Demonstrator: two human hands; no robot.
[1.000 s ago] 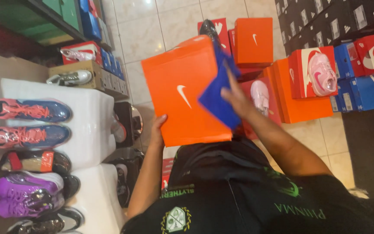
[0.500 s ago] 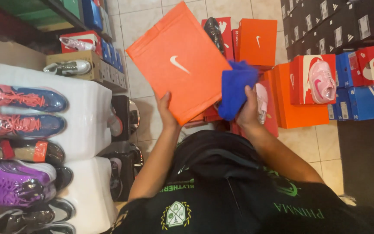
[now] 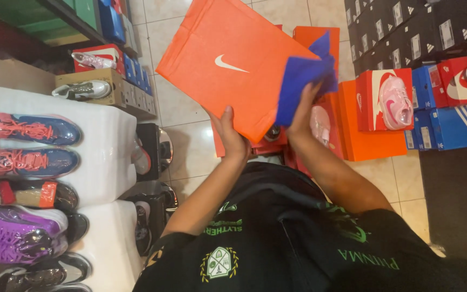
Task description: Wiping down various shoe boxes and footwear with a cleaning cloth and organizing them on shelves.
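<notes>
Over a tiled floor (image 3: 182, 103), left hand (image 3: 232, 135) grips an orange box (image 3: 228, 65); right hand (image 3: 304, 111) clutches a blue cloth (image 3: 301, 81).

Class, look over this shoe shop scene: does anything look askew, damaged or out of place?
Nothing looks damaged. The orange shoebox sits tilted only because the left hand holds it up, while the right hand presses a blue cloth against it.

An orange box (image 3: 233, 65) — flat face up, tilted (a white mark on it) — with a blue cloth (image 3: 301, 81) touching its right edge.
</notes>
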